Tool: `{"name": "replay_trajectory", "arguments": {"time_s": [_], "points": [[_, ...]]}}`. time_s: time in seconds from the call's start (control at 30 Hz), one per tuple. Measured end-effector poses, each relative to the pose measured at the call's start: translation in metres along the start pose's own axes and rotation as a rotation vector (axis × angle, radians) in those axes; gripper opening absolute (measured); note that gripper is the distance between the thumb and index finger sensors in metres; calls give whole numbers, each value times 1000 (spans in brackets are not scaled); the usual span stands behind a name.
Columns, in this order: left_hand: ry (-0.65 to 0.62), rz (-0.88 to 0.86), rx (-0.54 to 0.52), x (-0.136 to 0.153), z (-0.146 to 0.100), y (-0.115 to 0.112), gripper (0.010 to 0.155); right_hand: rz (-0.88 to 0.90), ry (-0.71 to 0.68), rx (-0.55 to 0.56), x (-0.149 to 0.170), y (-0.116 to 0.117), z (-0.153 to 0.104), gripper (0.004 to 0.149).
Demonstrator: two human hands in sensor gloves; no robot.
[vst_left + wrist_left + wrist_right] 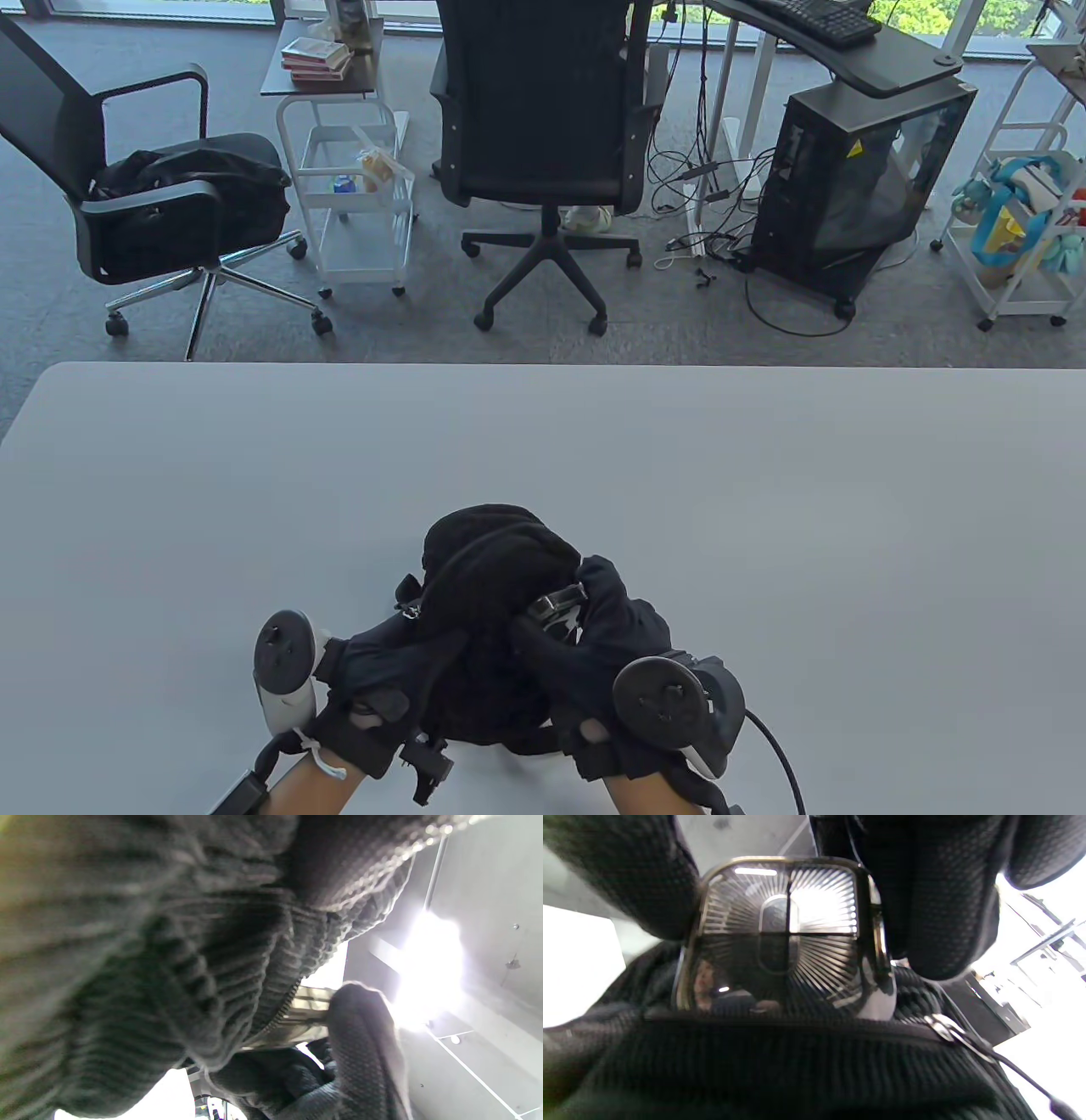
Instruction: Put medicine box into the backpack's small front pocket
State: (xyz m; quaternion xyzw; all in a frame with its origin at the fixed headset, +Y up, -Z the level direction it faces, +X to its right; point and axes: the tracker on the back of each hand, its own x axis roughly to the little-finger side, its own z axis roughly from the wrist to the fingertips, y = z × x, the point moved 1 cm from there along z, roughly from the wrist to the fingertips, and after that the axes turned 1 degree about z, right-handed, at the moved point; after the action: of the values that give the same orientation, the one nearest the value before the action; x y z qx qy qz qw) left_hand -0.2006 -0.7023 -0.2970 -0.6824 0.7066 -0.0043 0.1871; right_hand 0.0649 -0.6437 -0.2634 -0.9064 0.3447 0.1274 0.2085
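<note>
A black knitted backpack (496, 564) lies on the grey table (764, 526) near the front edge. My right hand (594, 624) holds a shiny square medicine box (556, 607) at the backpack's right side. In the right wrist view the box (780, 938) sits between my gloved fingers (937, 908), its lower part inside the open zipped pocket (797, 1052); the zip pull (950, 1033) lies to the right. My left hand (399, 679) grips the backpack's fabric from the left. In the left wrist view the knit fabric (169, 963) fills the frame and the box edge (305, 1014) shows at the zipper.
Beyond the table's far edge stand two office chairs (543, 127), a white trolley (356, 195), a computer tower (857, 187) with loose cables, and a rack (1018, 229) at the right.
</note>
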Motion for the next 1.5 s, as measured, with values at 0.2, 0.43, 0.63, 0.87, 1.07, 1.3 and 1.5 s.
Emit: {"name": "replay_trajectory", "arguments": {"time_s": [0.2, 0.43, 0.63, 0.87, 1.07, 1.3, 1.5], "points": [[-12, 5, -21, -2, 0, 1, 44, 56, 19, -126, 4, 16, -1, 87], [-8, -76, -92, 1, 0, 14, 44, 153, -41, -102, 5, 17, -1, 68], [-41, -278, -24, -2, 6, 24, 44, 404, 141, 10, 40, 12, 0, 89], [-70, -469, 70, -3, 10, 22, 44, 1184, 431, -525, 75, 73, -9, 118], [-12, -378, -7, 11, 11, 39, 45, 1393, 333, -653, 60, 87, -7, 107], [160, -200, -169, 29, 5, 50, 57, 1367, 256, -487, 47, 71, -1, 63], [159, 31, -270, 19, -2, 57, 92, 1094, 248, -210, 52, 46, 0, 54]]}}
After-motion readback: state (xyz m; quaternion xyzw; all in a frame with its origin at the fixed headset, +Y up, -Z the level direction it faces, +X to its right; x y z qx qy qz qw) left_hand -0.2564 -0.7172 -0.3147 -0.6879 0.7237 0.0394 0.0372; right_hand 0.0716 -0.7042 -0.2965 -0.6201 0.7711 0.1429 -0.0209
